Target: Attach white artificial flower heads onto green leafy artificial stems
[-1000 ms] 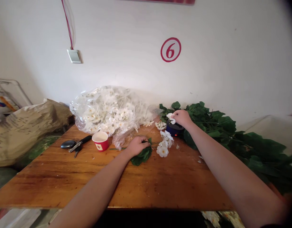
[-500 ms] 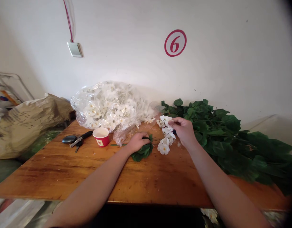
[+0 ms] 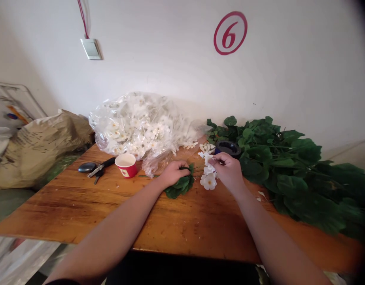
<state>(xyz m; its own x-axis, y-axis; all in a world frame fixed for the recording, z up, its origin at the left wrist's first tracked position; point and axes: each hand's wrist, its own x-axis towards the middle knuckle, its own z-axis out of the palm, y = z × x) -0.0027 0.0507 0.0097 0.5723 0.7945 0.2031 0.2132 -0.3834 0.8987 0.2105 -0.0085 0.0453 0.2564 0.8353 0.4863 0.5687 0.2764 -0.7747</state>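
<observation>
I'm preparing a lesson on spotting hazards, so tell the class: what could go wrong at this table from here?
The right hand pinches white flowers close to the dark round pot, so a careless move might knock the pot. The left hand holds green leaves; too firm a grip could crease them. The red cup stands near the plastic bag, so shifting the bag might tip it.

- Here's 1 brown wooden table (image 3: 170, 221), carrying:
- Left, 1 round red paper cup (image 3: 128, 171)
- Behind, 1 clear plastic bag (image 3: 154, 161)
- Centre, 1 leafy green sprig (image 3: 180, 189)
- Right, heaped green leaves (image 3: 277, 158)!
</observation>
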